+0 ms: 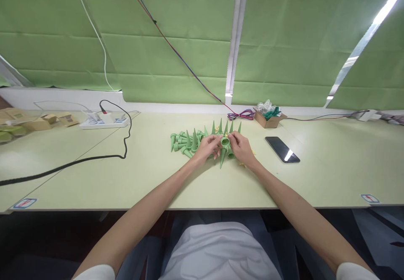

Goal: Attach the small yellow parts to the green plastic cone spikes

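Observation:
A green plastic watering spike (225, 141) is held up between my hands, with its round open end facing me. My left hand (208, 146) grips it from the left, fingers curled. From the right, my right hand (240, 146) has its fingers pinched at the rim; a tiny yellow bit shows there, too small to make out clearly. More green spikes lie in a pile (186, 141) left of my left hand. Behind my hands, several spikes (221, 126) stand point up. Another spike (222, 157) points toward me just below the held one.
Small yellow bits (242, 165) lie by my right wrist. To the right are a black phone (282, 149) and a small cardboard box (269, 121) with green material and clear plastic. A power strip (105, 121) with a black cable (91, 159) lies left. Coiled wires (241, 114) sit behind.

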